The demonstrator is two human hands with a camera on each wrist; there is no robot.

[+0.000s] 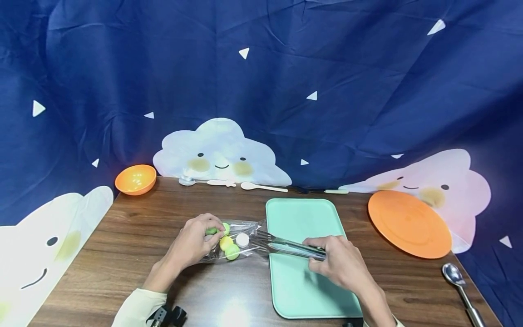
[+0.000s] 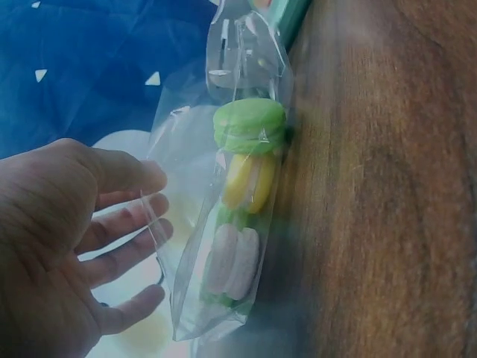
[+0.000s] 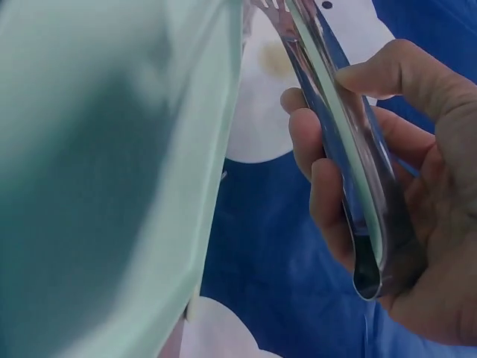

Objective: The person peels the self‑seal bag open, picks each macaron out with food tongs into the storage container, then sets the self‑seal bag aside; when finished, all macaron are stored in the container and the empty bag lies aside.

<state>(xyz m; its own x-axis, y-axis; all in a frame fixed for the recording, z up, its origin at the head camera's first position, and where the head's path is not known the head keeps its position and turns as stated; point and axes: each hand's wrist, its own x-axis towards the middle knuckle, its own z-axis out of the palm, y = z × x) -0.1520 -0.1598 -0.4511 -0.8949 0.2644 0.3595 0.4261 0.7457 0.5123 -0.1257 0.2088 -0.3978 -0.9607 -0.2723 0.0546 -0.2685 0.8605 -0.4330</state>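
Note:
A clear plastic bag (image 1: pixel 239 240) lies on the wooden table (image 1: pixel 143 227) with green, yellow and white macarons (image 2: pixel 250 181) inside. My left hand (image 1: pixel 196 243) holds the bag's left end, and its fingers (image 2: pixel 119 224) touch the film from behind. My right hand (image 1: pixel 339 261) grips metal tongs (image 1: pixel 288 246) over the mint-green tray (image 1: pixel 302 218). The tongs' tips reach the bag's open right end. In the right wrist view the fingers (image 3: pixel 328 194) wrap round the tongs (image 3: pixel 335 127) beside the tray (image 3: pixel 112 149).
An orange bowl (image 1: pixel 135 178) sits at the back left and an orange plate (image 1: pixel 408 222) at the right. Spoons (image 1: pixel 229 183) lie along the back edge. A metal scoop (image 1: pixel 461 286) lies at the front right. A blue cloth backdrop hangs behind.

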